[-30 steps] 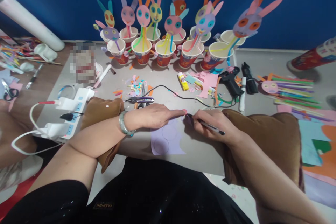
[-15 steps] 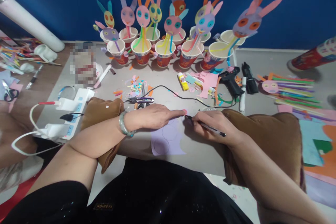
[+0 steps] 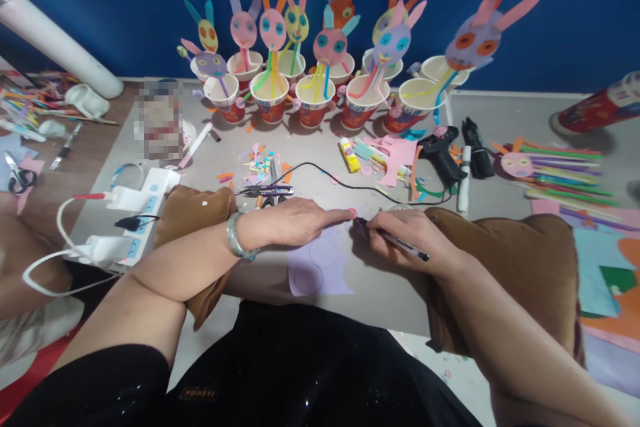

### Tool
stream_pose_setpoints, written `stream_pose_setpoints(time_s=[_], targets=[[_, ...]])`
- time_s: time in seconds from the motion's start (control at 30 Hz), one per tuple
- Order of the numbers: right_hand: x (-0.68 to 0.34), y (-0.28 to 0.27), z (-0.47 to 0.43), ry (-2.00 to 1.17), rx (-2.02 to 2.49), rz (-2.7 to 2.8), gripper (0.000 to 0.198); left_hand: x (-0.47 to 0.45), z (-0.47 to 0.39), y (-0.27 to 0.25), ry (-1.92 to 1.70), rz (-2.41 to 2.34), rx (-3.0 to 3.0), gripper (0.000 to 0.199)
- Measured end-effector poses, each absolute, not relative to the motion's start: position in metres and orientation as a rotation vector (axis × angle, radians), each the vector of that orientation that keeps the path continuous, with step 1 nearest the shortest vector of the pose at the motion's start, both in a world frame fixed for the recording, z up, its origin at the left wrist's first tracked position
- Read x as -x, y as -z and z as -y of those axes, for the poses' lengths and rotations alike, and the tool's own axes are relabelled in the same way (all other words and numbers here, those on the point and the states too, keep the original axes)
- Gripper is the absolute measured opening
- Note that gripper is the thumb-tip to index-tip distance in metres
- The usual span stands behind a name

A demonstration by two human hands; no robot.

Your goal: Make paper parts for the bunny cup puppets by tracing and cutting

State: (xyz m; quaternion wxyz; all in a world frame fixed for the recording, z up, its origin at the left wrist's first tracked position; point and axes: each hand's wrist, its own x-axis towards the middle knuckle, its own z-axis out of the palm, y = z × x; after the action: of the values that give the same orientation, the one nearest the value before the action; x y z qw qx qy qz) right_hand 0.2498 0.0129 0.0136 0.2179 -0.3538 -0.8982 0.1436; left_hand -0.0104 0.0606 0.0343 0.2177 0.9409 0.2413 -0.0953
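My left hand lies palm down with the index finger stretched out, its tip on a small pink paper circle. The hand grasps nothing. My right hand is closed round a black pen, whose tip is at the circle's right edge. Below my left hand lies a purple paper sheet with circle outlines drawn on it; my hand covers its upper part. Scissors and thread snips lie just beyond my left hand, the scissors partly hidden.
Paper cups with rabbit-faced paper figures line the back. A glue stick, paper scraps and a black glue gun lie ahead, with a cable crossing. Brown cushions flank my arms. A power strip is on the left. Another person's arm shows far left.
Both hands stay almost in place. The pen tip has shifted very slightly at the pink circle's edge, and the view has moved a little.
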Motion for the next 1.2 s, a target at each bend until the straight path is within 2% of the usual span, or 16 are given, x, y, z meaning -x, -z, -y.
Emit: stream_pose_setpoints(time_s=[0.33,0.57,0.7,0.83,1.0,1.2], targets=[[-0.245,-0.012,-0.011,-0.471,0.956,2.465,0.013,0.011,-0.061,-0.035,0.276,-0.669,-2.603,0.062],[-0.26,-0.023,-0.008,-0.742,1.086,2.155,0.004,0.014,-0.06,-0.029,0.222,-0.61,-2.656,0.06],[-0.259,-0.028,-0.006,-0.802,1.231,1.907,0.009,0.01,-0.054,-0.035,0.257,-0.626,-2.685,0.056],[-0.25,-0.043,-0.011,-0.972,1.344,1.824,0.008,0.0,-0.046,-0.035,0.291,-0.663,-2.712,0.062],[-0.242,-0.059,-0.042,-1.074,1.347,1.975,0.013,-0.006,-0.036,-0.028,0.288,-0.711,-2.727,0.064],[-0.226,-0.051,-0.093,-1.147,1.143,2.4,0.015,-0.004,-0.022,-0.021,0.216,-0.733,-2.783,0.073]])
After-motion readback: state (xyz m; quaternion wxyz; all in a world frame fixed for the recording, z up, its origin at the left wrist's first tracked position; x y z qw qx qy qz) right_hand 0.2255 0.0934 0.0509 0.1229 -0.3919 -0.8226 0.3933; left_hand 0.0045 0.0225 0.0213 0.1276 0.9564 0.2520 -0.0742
